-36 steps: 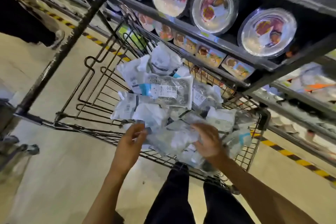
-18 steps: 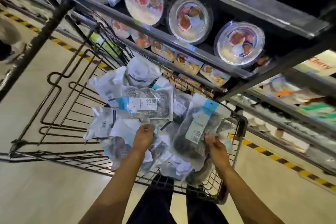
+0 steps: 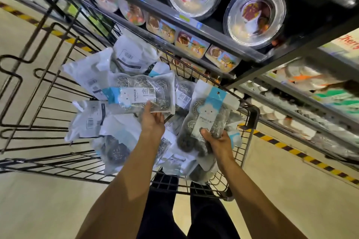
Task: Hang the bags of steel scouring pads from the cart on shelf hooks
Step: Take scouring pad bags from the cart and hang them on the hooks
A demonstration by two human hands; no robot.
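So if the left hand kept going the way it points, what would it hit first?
The left hand points into the cart at the flat bag of scouring pads topping the pile; a fingertip seems to touch its edge. Depth is unclear. The right hand holds another bag.
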